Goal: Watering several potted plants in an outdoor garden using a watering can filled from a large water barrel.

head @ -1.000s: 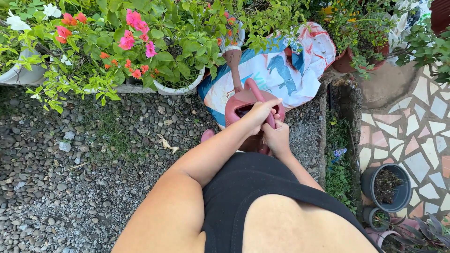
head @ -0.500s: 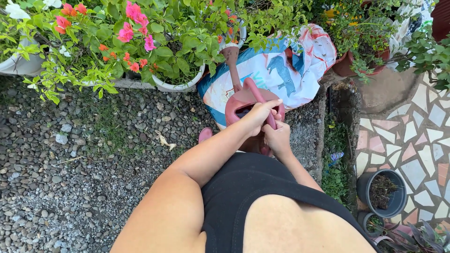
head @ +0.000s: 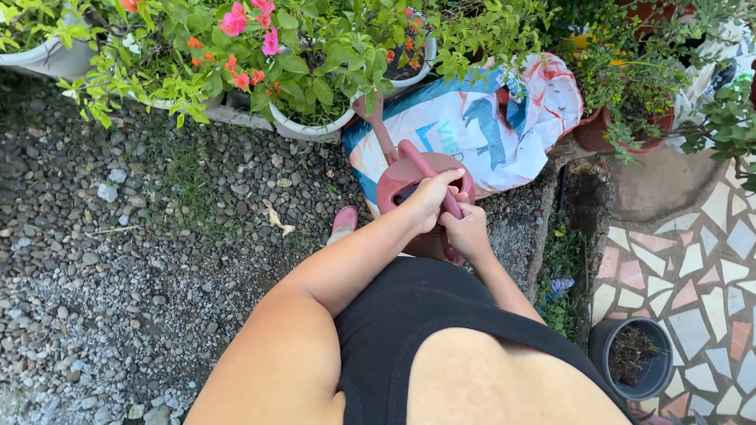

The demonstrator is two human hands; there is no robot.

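Watering can (head: 409,177), dull red plastic, is held in front of the person's torso, above the gravel (head: 118,260) and just before the printed sack (head: 480,126). Its long axis runs from the body near the hands up and away to the spout (head: 378,126); the spout points away from the person, slightly leftward, toward the white pot (head: 311,130) of green plants, with its tip at the pot's rim. The handle (head: 429,169) arches over the can's open top along the same axis.

Left hand (head: 431,197) lies over the rear of the handle, fingers closed around it. Right hand (head: 466,230) sits just below and behind, touching the left hand, curled on the handle's lower end. The can's body is directly ahead of and beneath both hands; the lower part is hidden by them.

A black pot (head: 634,358) of soil stands well apart at right, on mosaic paving (head: 709,244)
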